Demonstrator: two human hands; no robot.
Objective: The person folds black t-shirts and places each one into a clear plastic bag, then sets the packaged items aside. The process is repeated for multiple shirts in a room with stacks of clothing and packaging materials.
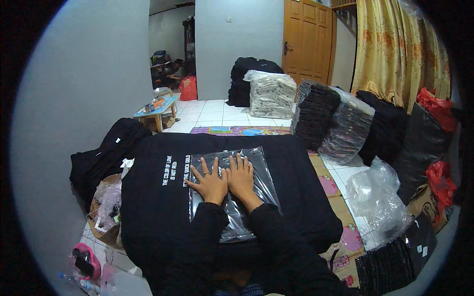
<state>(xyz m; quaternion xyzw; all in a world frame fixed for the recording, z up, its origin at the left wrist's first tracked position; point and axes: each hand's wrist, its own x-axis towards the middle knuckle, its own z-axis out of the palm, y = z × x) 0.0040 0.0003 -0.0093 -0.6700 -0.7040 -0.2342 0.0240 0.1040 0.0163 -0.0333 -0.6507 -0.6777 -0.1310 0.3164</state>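
Both my hands lie flat on a clear plastic bag (264, 170) with something dark and folded inside or under it; which, I cannot tell. My left hand (211, 182) has its fingers spread, with a ring on one of them. Beside it, thumbs almost meeting, my right hand (241, 178) presses down with fingers stretched out. Under the bag spreads a broad pile of black cloth (306, 187), probably shirts, with white printed lettering to the left of my hands. Black sleeves cover both my forearms.
Left of the pile stand folded black garments (106, 155) and a cardboard box (104, 209) of plastic scraps. Stacks of bagged garments (316, 111) line the right, near crumpled clear plastic (377, 192). Farther back are a small blue table (159, 107), a white-wrapped stack (271, 96) and a wooden door (307, 42).
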